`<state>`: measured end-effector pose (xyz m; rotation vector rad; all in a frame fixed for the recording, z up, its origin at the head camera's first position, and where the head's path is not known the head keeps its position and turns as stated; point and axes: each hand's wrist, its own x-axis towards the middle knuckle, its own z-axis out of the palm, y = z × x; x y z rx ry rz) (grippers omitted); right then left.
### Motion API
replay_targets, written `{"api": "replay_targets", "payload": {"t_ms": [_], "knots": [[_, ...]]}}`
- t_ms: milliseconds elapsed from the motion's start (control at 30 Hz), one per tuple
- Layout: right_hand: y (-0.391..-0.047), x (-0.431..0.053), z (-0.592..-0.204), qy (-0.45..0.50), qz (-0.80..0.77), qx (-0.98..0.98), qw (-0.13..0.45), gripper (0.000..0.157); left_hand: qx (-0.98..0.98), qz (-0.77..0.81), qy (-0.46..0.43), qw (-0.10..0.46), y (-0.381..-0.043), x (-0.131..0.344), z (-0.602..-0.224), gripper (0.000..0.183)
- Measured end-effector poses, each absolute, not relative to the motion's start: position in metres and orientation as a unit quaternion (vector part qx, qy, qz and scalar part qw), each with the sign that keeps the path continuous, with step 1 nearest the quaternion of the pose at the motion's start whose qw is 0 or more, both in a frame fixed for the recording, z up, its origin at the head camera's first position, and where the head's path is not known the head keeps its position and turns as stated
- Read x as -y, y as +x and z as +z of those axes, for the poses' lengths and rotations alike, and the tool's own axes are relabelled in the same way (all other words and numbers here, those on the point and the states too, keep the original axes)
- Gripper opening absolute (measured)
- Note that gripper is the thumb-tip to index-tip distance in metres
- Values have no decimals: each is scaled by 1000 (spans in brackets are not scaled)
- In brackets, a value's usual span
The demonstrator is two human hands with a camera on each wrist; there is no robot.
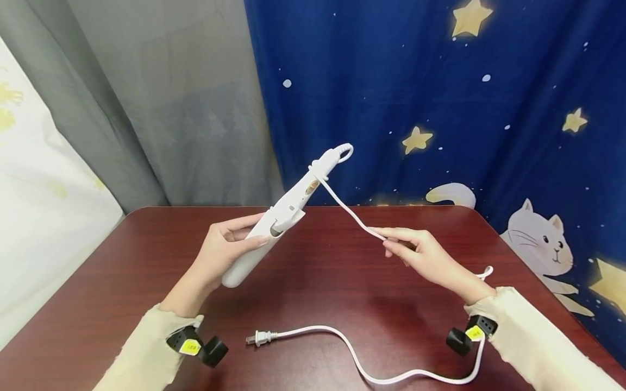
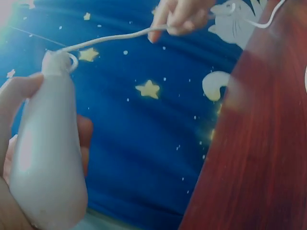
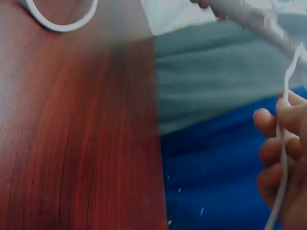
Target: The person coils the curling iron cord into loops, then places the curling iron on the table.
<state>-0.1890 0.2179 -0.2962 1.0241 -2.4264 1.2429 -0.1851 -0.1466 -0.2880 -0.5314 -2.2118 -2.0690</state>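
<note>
Above the grained table, the right hand pinches slender cord.

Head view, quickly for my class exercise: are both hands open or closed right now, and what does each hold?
Left hand: closed, holding the white appliance.
Right hand: closed, pinching the white cord.

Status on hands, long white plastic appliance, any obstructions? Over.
Left hand grips appliance, tilted above dark red table. Right hand pinches its thin white cord. White two-prong plug lies on table; nothing visibly in the way.
</note>
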Motion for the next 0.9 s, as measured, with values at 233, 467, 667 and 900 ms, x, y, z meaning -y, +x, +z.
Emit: {"api": "replay_targets", "payload": {"t_ms": [233, 467, 667, 900], "knots": [[-200, -227, -291, 325, 452, 826, 89, 22, 692, -667, -277, -5, -175, 142, -285, 41], [-218, -235, -297, 335, 438, 831, 75, 19, 675, -637, -366, -69, -170, 136, -287, 45], [-231, -236, -296, 393, 421, 814, 70, 25, 671, -602, -415, -126, -168, 135, -291, 46], [-233, -227, -282, 371, 390, 842, 29, 19, 669, -563, -452, -176, -167, 132, -293, 43]]}}
